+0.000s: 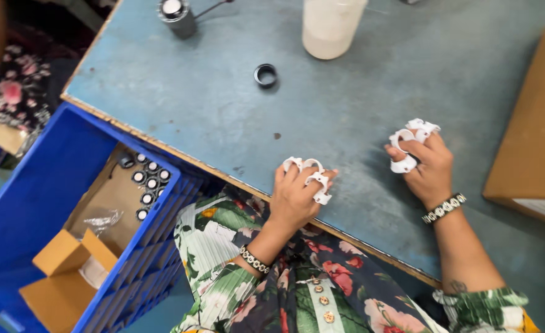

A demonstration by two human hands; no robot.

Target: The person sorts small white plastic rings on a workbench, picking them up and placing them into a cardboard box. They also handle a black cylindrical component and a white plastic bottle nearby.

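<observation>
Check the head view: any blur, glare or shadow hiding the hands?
Head view: even light, no glare; left hand and right hand slightly soft, white clips edges smeared; faint shadows on the blue table; crate sharp enough.

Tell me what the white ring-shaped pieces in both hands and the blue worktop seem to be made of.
White ring-shaped pieces, in the left hand at and the right hand at: probably moulded plastic, smooth, uniformly white and matte. Blue worktop: likely painted board, since the dull blue coat is scuffed and a pale wood-like edge shows.
</observation>
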